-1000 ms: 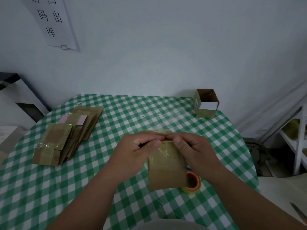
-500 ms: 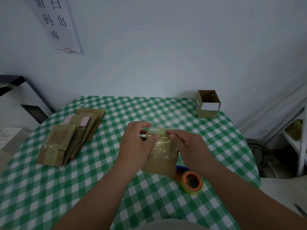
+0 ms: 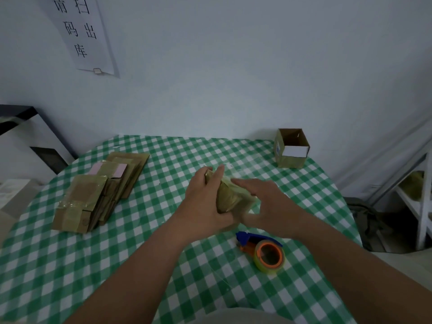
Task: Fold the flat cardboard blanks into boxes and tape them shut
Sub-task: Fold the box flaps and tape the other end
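Left hand [image 3: 205,202] grips cardboard blank [image 3: 230,198]; right hand [image 3: 264,204] pinches its near corner. Glossy old tape: blank may slip, folding crooked.

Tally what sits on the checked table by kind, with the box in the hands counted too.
Folded boxes: 2, one held by the left hand and right hand at, one open at the far corner
Stacks of flat blanks: 1
Tape dispensers: 1
Total: 4

Both hands cover much of the taped box [image 3: 230,197] at centre frame — its flaps cannot be told; the wall notice [image 3: 79,31], upper left, is cut off.
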